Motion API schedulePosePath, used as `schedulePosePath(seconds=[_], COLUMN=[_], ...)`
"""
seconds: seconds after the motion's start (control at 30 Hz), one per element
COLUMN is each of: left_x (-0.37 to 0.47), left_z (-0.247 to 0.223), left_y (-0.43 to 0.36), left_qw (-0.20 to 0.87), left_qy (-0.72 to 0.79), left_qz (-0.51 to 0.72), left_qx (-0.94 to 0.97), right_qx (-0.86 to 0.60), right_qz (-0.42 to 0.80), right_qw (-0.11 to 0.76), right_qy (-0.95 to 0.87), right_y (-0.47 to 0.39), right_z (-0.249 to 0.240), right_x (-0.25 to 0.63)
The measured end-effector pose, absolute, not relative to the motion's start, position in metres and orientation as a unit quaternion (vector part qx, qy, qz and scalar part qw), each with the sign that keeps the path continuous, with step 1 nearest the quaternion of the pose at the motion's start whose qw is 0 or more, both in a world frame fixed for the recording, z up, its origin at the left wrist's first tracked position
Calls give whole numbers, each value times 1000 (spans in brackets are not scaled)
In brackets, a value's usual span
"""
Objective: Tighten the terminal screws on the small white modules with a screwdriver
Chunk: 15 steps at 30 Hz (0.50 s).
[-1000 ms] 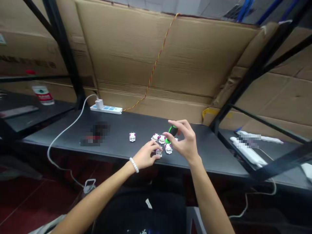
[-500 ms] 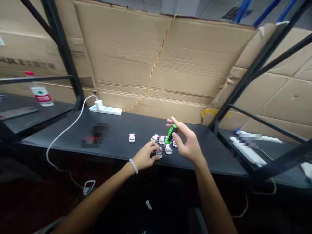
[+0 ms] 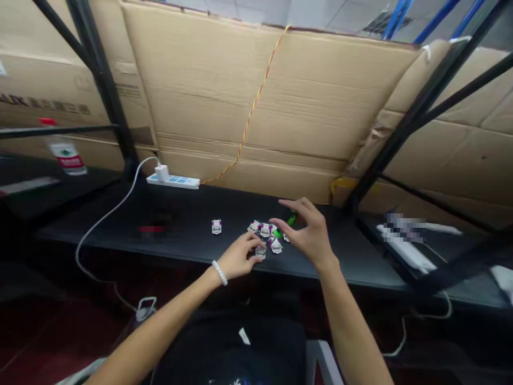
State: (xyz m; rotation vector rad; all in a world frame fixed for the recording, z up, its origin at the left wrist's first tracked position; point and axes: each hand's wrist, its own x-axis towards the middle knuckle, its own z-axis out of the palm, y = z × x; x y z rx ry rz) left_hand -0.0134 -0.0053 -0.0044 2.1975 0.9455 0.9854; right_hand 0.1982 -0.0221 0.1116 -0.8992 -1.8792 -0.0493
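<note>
On the black tabletop, my left hand (image 3: 239, 255) pinches a small white part (image 3: 260, 251) between thumb and fingers near the front edge. Several white and purple parts lie in a cluster just beyond it, among them one close to the edge (image 3: 276, 245). Another white part (image 3: 216, 226) lies apart to the left. My right hand (image 3: 308, 227) is raised with thumb and fingers spread and nothing between them. A green tool (image 3: 292, 218) shows behind its fingers, partly hidden, with its green end (image 3: 278, 233) over the cluster.
A white power strip (image 3: 176, 181) with a plugged charger and cable lies at the back left. A red, blurred item (image 3: 151, 229) lies on the left. Black metal posts flank the table (image 3: 188, 214). A bottle (image 3: 69, 156) stands beyond the left post.
My right hand has opened and let go of the green tool, which now leans lower behind the fingers. My left hand has stayed in place with its white part.
</note>
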Motion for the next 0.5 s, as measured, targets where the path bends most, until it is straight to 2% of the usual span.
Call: schedulePosePath(seconds=[0.07,0.23,0.4,0.5], left_x=[-13,-14,-15,-14], left_z=[-5,-3,-3,-3], left_y=[-5,-6,-6,-6], left_qw=[278,281,271,276], left_qy=[352,349,350,352], left_qz=[369,363,365,367], left_qx=[814,817,819,816], right_qx=[-364,-295,-339,-328], right_qz=[-25,63,-42,-15], right_qw=[495,474,505,495], right_qy=[-789,-827,-792,-804], right_y=[-22,-22,-22,-24], right_z=[112,113,113,112], right_x=[198,204,203,200])
